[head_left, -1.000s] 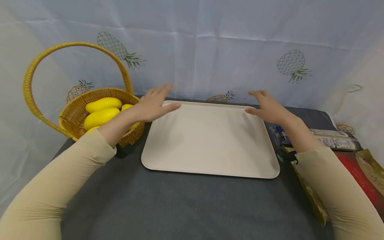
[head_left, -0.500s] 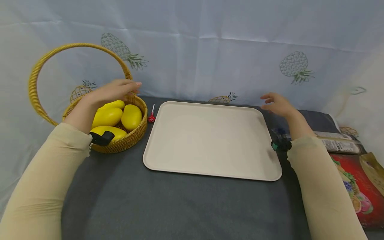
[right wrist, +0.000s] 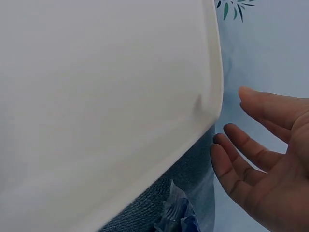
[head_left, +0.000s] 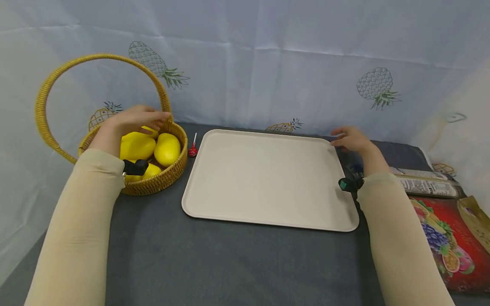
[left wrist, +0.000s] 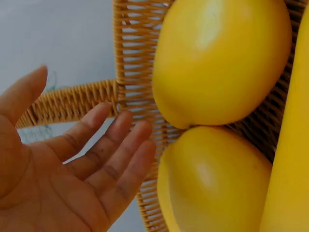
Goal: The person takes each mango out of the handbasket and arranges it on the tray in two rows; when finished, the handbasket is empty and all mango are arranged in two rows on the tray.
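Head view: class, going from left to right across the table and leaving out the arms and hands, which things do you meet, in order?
Wicker basket holding yellow fruit → red lollipop → pale tray → red package with fruit pictures.

Two hands show, one left hand (head_left: 134,119) and one right hand (head_left: 352,138), with two sleeves (head_left: 76,229) and two black wrist straps (head_left: 135,167). There is one bench (head_left: 245,263), one tray (head_left: 268,178), one lollipop (head_left: 193,151) and one basket (head_left: 164,178) with one handle (head_left: 103,56). The basket holds at least four mangoes (head_left: 138,146); an arm covers part of it, so the full number cannot be told. On the curtain (head_left: 306,34), five printed pineapples (head_left: 375,80) can be counted: two in green outline, three with golden bodies. Among the packs at one side, one red bag (head_left: 455,242) and one blue wrapper (right wrist: 178,210) can be made out; the others overlap too much to count.
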Tool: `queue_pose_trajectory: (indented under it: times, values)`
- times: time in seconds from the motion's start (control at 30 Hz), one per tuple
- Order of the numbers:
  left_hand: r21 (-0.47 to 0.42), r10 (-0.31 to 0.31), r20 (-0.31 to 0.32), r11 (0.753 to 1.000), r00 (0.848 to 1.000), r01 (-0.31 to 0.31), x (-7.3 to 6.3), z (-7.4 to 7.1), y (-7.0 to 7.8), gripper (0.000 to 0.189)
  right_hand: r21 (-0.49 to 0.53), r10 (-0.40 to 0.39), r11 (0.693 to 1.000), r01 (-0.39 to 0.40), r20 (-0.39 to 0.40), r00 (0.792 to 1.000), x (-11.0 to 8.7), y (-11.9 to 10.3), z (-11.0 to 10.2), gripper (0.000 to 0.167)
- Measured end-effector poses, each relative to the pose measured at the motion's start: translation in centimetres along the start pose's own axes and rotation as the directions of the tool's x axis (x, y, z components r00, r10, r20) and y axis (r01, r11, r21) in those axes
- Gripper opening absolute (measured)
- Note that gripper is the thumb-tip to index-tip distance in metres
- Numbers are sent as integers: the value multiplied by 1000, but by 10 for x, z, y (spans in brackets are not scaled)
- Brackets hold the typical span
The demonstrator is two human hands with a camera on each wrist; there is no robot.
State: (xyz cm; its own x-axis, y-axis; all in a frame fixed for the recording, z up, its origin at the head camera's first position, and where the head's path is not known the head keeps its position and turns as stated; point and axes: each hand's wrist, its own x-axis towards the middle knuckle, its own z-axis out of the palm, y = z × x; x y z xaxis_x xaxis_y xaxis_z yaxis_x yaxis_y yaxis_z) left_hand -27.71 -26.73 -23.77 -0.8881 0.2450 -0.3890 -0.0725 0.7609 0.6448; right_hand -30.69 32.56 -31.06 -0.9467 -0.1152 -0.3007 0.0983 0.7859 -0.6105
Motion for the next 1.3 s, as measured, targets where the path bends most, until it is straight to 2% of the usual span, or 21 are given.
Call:
queue_pose_trajectory:
  times: [0.13, 0.3, 0.5, 0.73, 0.93, 1.2, 1.3]
  values:
    - [42, -8, 52, 999, 999, 5, 7, -2, -12, 86, -2, 25, 1000, -25, 26, 999, 1, 3, 2, 64]
    - [83, 24, 109, 996, 994, -33, 14, -1, -22, 81, 0, 39, 999, -39, 27, 999, 3, 8, 5, 64]
    - [152, 18, 121, 988, 992, -36, 16, 5, -25, 83, -10, 43, 999, -43, 14, 999, 4, 11, 9, 63]
    - [205, 9, 155, 978, 988, -41, 19, 10, -25, 88, 25, 44, 999, -45, 52, 998, 2, 14, 8, 65]
    - [230, -30, 170, 973, 985, -10, 19, 12, -27, 89, 42, 41, 998, -45, 78, 996, 1, 12, 8, 63]
    - [152, -50, 229, 988, 972, 15, 22, 13, -29, 91, 38, 28, 999, -30, 67, 997, 2, 13, 11, 61]
    - [154, -66, 235, 988, 970, 30, 23, 14, -28, 93, 40, 23, 999, -26, 57, 998, 3, 14, 11, 61]
